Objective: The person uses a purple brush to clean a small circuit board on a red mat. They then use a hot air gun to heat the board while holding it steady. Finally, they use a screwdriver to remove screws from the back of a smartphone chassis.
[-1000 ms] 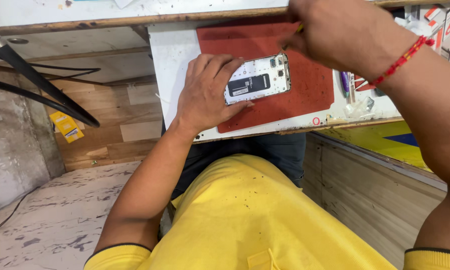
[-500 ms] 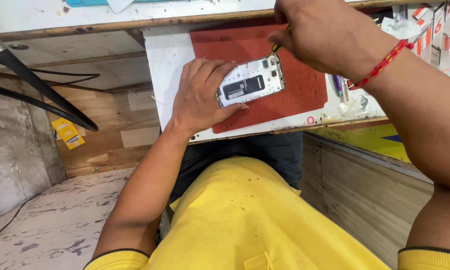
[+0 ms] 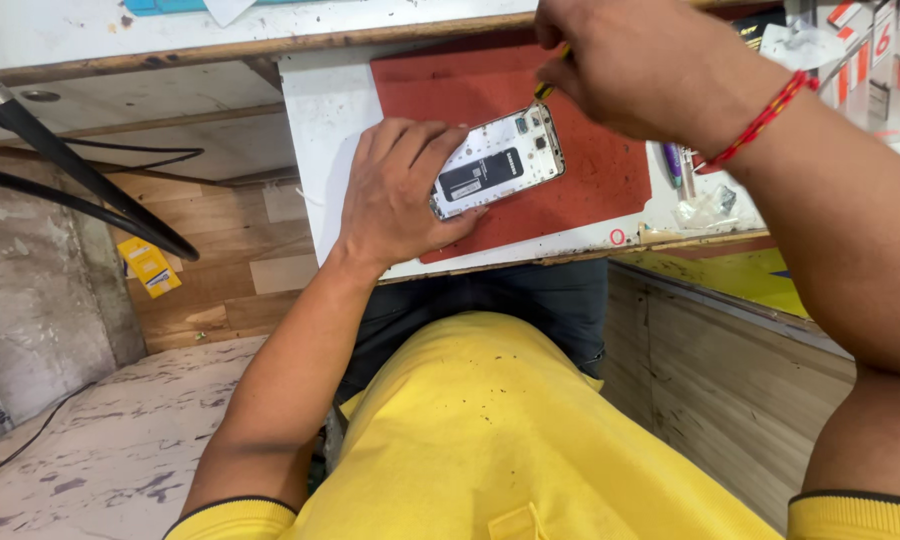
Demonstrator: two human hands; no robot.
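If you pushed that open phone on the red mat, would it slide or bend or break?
The phone looks flat and stiff, so it probably would not bend or roll. It lies on a red mat, which likely keeps it from sliding much, and the left hand presses on one end. Its back is off and small parts show, so it seems fragile there.
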